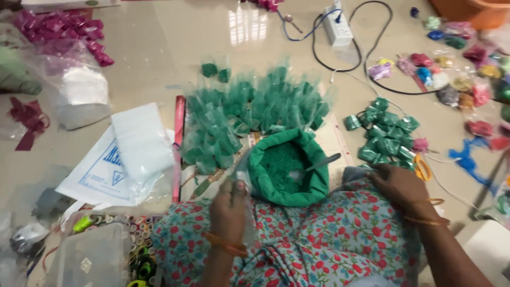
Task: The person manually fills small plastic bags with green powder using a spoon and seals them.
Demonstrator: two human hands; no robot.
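Here left hand (229,204) pinches clear pouch (240,171).

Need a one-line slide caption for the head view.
Left hand holds a clear packet beside green powder bag; right hand rests nearby.

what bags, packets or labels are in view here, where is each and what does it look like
White plastic bag, floor at left: flat, white with blue print.
Small clear packets, centre: a spread of packets with green filling.
Folded green packets, right of centre: a shiny green pile.
Green bag, in front of the lap: open, rolled rim, green granules inside.
Clear packet, pinched in the left hand: small, transparent.
Mixed coloured packets, far right: scattered.
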